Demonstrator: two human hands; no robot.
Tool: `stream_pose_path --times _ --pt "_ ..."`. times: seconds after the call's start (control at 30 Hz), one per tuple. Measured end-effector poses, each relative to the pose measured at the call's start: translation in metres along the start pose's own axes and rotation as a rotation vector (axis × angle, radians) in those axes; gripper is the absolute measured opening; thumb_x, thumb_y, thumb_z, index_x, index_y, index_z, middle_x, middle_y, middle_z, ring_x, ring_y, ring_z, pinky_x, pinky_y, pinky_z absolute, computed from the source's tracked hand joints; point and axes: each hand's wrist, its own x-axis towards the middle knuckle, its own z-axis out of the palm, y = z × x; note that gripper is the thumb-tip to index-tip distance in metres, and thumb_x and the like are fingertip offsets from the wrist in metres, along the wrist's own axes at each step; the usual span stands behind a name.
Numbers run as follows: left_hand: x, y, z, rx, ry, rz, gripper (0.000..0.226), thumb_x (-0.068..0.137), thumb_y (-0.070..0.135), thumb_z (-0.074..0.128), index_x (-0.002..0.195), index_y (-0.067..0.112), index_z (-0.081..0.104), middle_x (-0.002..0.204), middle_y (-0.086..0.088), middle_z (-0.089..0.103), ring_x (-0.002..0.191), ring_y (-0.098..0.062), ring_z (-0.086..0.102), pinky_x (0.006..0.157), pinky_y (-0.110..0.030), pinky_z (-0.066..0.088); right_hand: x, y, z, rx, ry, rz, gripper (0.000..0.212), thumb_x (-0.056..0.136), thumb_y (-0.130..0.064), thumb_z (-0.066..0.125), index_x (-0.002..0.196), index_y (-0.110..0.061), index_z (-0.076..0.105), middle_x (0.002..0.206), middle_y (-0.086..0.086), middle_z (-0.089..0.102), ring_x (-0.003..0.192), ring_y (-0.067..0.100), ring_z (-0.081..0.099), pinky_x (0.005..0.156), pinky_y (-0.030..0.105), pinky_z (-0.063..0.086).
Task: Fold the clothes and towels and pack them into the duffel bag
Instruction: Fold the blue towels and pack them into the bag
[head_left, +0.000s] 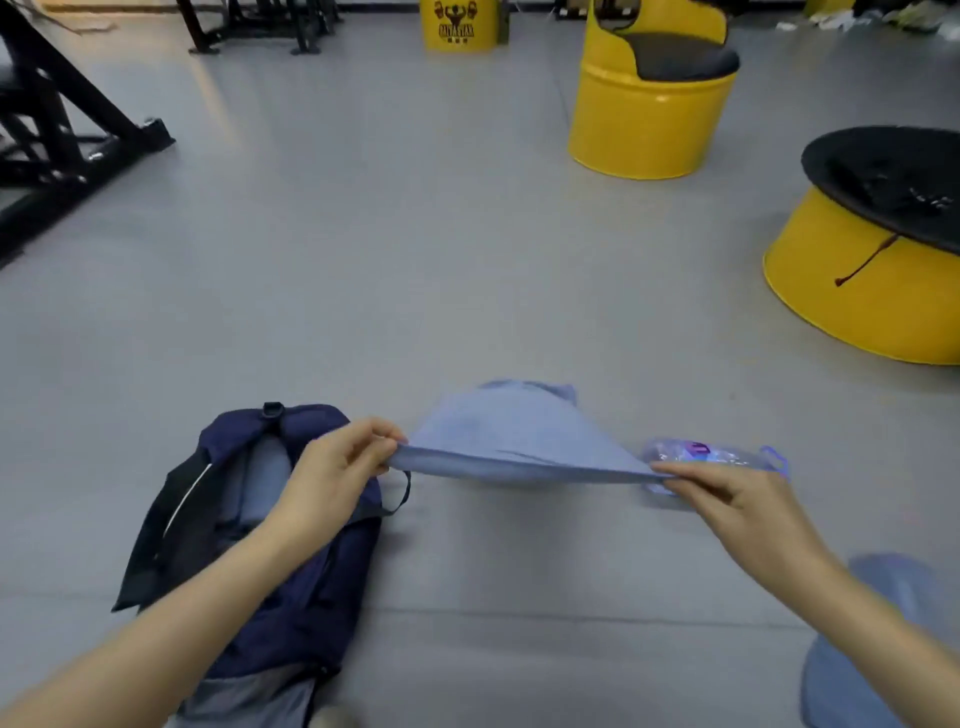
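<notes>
Two hands stretch a light blue cloth taut above the grey floor. The left hand pinches its left corner between thumb and curled fingers, and the right hand pinches the opposite corner between thumb and forefinger. The cloth's far part sags toward the floor. A navy bag lies unzipped under the left forearm (something pale blue shows inside). A clear plastic bottle lies just beyond the right hand.
</notes>
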Motion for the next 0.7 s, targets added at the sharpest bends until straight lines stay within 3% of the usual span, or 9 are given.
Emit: stream_pose_path --times 0.07,0.13,0.27,0.33,0.4,0.47,0.53,0.6,0.7 --pt "-0.019 -0.051 0.026 0.095 -0.084 -0.055 0.016 0.101 0.020 0.057 0.097 0.029 0.069 0.094 0.006 0.071 0.088 -0.019 0.067 0.086 -0.045 0.056 -0.021 0.033 0.042 -0.024 -0.072 0.071 0.026 0.088 -0.019 0.075 0.098 -0.043 0.077 0.079 -0.031 0.071 0.072 -0.010 0.063 0.070 0.007 0.043" --pt "-0.038 -0.097 0.053 0.180 -0.164 -0.100 0.014 0.096 0.030 0.055 0.094 0.038 0.066 0.091 0.011 0.070 0.083 -0.012 0.064 0.083 -0.039 0.054 -0.040 0.068 0.085 -0.059 -0.154 0.114 0.022 0.086 -0.019 0.078 0.097 -0.038 0.079 0.092 -0.030 0.072 0.087 -0.011 0.065 0.074 0.000 0.040" --pt "-0.081 -0.179 0.099 0.382 -0.398 -0.239 0.023 0.097 0.030 0.061 0.089 0.051 0.059 0.085 0.022 0.067 0.075 -0.002 0.061 0.073 -0.028 0.049 -0.081 0.129 0.160 -0.112 -0.298 0.105 0.018 0.085 -0.020 0.078 0.096 -0.033 0.081 0.097 -0.022 0.074 0.095 -0.002 0.066 0.078 0.004 0.041" --pt "-0.100 -0.209 0.117 0.508 -0.558 -0.245 0.012 0.095 0.039 0.056 0.099 0.049 0.051 0.094 0.022 0.067 0.081 -0.003 0.063 0.075 -0.026 0.046 -0.107 0.151 0.189 -0.116 -0.420 0.039 0.017 0.092 -0.041 0.063 0.094 -0.038 0.079 0.093 -0.021 0.075 0.085 -0.003 0.069 0.077 0.006 0.044" --pt "-0.114 -0.231 0.129 0.550 -0.711 -0.241 0.014 0.093 0.043 0.051 0.107 0.043 0.051 0.105 0.014 0.069 0.096 -0.007 0.066 0.081 -0.021 0.044 -0.132 0.159 0.207 -0.149 -0.549 0.047 0.044 0.099 -0.062 0.035 0.089 -0.048 0.075 0.093 -0.031 0.071 0.082 -0.012 0.066 0.078 0.002 0.043" --pt "-0.123 -0.247 0.135 0.546 -0.822 -0.256 0.015 0.093 0.043 0.051 0.107 0.040 0.056 0.110 0.012 0.070 0.102 -0.008 0.065 0.085 -0.017 0.041 -0.152 0.170 0.218 -0.231 -0.688 0.071 0.048 0.094 -0.066 0.029 0.074 -0.057 0.072 0.083 -0.037 0.066 0.073 -0.015 0.063 0.068 0.003 0.049" --pt "-0.125 -0.244 0.136 0.500 -0.944 -0.222 0.013 0.089 0.049 0.048 0.097 0.051 0.058 0.103 0.022 0.069 0.100 -0.007 0.065 0.087 -0.017 0.043 -0.158 0.171 0.217 -0.304 -0.808 0.079 0.054 0.092 -0.075 0.018 0.065 -0.068 0.064 0.082 -0.041 0.061 0.071 -0.015 0.062 0.062 0.004 0.049" --pt "-0.114 -0.228 0.131 0.613 -1.023 -0.088 0.016 0.088 0.056 0.046 0.097 0.053 0.059 0.100 0.027 0.066 0.095 0.001 0.060 0.087 -0.016 0.043 -0.144 0.181 0.210 -0.244 -0.847 0.015 0.049 0.073 -0.098 0.013 0.073 -0.076 0.057 0.099 -0.045 0.057 0.089 -0.016 0.060 0.079 0.003 0.046" --pt "-0.050 -0.205 0.129 0.691 -0.971 0.013 0.040 0.093 0.059 0.040 0.121 0.038 0.059 0.122 0.015 0.067 0.110 -0.006 0.062 0.094 -0.024 0.045 -0.103 0.170 0.204 -0.295 -0.747 -0.092 0.048 0.093 -0.079 0.026 0.112 -0.058 0.065 0.114 -0.035 0.065 0.097 -0.010 0.065 0.081 0.008 0.051"
